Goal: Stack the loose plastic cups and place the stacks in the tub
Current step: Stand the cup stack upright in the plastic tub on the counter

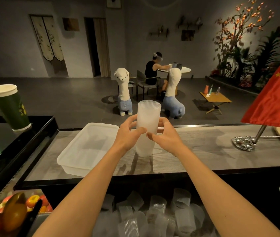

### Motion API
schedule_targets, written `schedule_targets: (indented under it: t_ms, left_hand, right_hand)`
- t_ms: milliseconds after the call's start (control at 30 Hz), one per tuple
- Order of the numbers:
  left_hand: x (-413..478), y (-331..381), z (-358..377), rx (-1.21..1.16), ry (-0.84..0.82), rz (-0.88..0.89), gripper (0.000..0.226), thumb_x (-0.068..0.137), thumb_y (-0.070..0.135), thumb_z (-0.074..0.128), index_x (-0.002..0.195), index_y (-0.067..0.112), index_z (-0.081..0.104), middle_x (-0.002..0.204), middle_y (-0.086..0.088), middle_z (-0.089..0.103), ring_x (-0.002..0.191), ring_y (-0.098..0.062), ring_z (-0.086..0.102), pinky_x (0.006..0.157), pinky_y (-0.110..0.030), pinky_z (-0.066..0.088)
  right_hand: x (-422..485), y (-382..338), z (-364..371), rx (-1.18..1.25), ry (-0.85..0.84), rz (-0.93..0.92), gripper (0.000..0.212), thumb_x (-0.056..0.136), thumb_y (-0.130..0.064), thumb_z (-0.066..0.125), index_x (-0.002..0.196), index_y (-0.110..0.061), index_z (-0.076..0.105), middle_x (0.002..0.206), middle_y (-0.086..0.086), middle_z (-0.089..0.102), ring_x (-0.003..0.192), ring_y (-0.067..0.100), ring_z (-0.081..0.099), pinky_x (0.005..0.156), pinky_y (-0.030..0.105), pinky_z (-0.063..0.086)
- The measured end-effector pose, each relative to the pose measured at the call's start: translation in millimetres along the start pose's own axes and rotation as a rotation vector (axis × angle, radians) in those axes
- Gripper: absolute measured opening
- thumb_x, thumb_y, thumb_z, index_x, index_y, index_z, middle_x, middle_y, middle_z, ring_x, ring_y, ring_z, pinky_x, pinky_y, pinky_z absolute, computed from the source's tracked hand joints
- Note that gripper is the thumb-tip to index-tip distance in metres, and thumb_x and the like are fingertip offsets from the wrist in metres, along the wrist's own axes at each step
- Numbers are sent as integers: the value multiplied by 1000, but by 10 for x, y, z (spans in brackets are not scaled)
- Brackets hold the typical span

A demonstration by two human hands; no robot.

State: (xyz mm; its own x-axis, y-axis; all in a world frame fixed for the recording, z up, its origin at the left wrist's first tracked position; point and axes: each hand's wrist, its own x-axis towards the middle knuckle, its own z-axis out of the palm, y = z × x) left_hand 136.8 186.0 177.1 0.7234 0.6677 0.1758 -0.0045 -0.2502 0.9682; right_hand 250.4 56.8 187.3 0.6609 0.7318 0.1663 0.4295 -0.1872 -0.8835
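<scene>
A grey wood-grain worktop (195, 151) with a dark front edge runs across a dim room with a grey floor and pale walls. On it lies a clear plastic tub (62, 159), lengthways away from the viewer.

Just right of the tub stands a tall stack of cups (148, 117), frosted and ribbed at the rim; its foot seems to rest on the worktop, though the wrists partly hide it. The left hand (129, 134) and right hand (166, 139) each have their grip closed on the stack, fingers curled round its sides and thumbs across the front.

Below the tub, under the worktop's near edge, loose cups (153, 211) lie in a heap. Left of the tub a green paper cup (11, 106) carries yellow print too blurred to read. Far right of the tub a red flag (275, 93) with yellow stars leans from a metal base (243, 142). Beyond the tub stand two plush alpacas (123, 93) and a seated person (151, 71).
</scene>
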Motion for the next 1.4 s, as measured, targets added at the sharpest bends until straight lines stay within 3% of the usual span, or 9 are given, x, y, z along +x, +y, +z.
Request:
schedule_targets:
  t_ms: [100, 200, 333, 433, 633, 833, 1067, 1200, 1400]
  left_hand:
    - [-25, -65, 12, -80, -6, -39, 53, 90, 20, 70, 133, 45, 54, 126, 8, 68, 116, -13, 64, 82, -31, 54]
    - [-56, -76, -4, -39, -57, -57, 65, 89, 20, 74, 142, 42, 45, 127, 8, 62, 112, -7, 60, 75, -26, 49]
    - [-111, -167, -14, 59, -123, -131, 77, 87, 21, 80, 151, 32, 39, 143, 0, 54, 119, -17, 56, 89, -36, 53]
    - [-100, -157, -64, 83, -91, -104, 75, 85, 25, 83, 149, 32, 44, 142, 2, 55, 122, -19, 58, 96, -43, 56]
    - [37, 250, -416, 10, 9, 21, 66, 88, 21, 80, 144, 33, 47, 129, 4, 63, 109, -11, 65, 77, -30, 58]
    - [85, 375, -916, 21, 126, 76, 70, 86, 26, 82, 146, 35, 47, 129, 7, 62, 113, -14, 65, 90, -43, 61]
    - [59, 91, -1453, 53, 217, 73, 67, 87, 24, 82, 145, 33, 51, 116, 8, 68, 105, -9, 69, 79, -29, 59]
    - [56, -146, -1585, 128, 246, 102, 59, 90, 16, 79, 142, 24, 54, 118, 15, 65, 98, 11, 64, 74, -11, 54]
    - [110, -431, -1691, 325, 288, 45, 54, 87, 31, 80, 136, 33, 59, 120, 26, 65, 113, -2, 63, 98, -34, 53]
  right_hand:
    - [21, -13, 40, -25, -4, 6, 70, 85, -21, 83, 142, -20, 43, 138, -1, 55, 125, 18, 55, 97, 32, 49]
    - [40, -14, 52, -37, -37, 28, 79, 82, -20, 85, 146, -21, 40, 141, -1, 52, 126, 18, 51, 103, 38, 48]
    - [-30, 78, 128, 5, -100, 74, 82, 80, -16, 85, 147, -21, 38, 140, 0, 52, 127, 21, 54, 104, 43, 53]
    - [-32, 72, 180, 19, -23, 42, 76, 80, -21, 86, 143, -22, 44, 135, -1, 56, 119, 21, 60, 97, 46, 57]
    - [207, -370, 266, 97, 58, -81, 67, 82, -26, 86, 138, -25, 49, 130, -5, 61, 112, 18, 64, 92, 44, 59]
    - [427, -781, 623, 136, 12, -153, 65, 82, -27, 86, 136, -24, 50, 129, -6, 60, 113, 17, 63, 94, 40, 58]
    - [584, -906, 1214, 143, -82, -151, 66, 81, -27, 87, 137, -19, 52, 124, -6, 63, 107, 15, 66, 94, 39, 58]
    - [654, -797, 1477, 119, -113, -113, 64, 81, -28, 86, 135, -18, 53, 124, -5, 65, 107, 16, 66, 95, 41, 57]
    - [734, -632, 1705, 73, -138, -42, 60, 84, -25, 82, 136, -19, 52, 127, -4, 62, 109, 18, 65, 92, 39, 57]
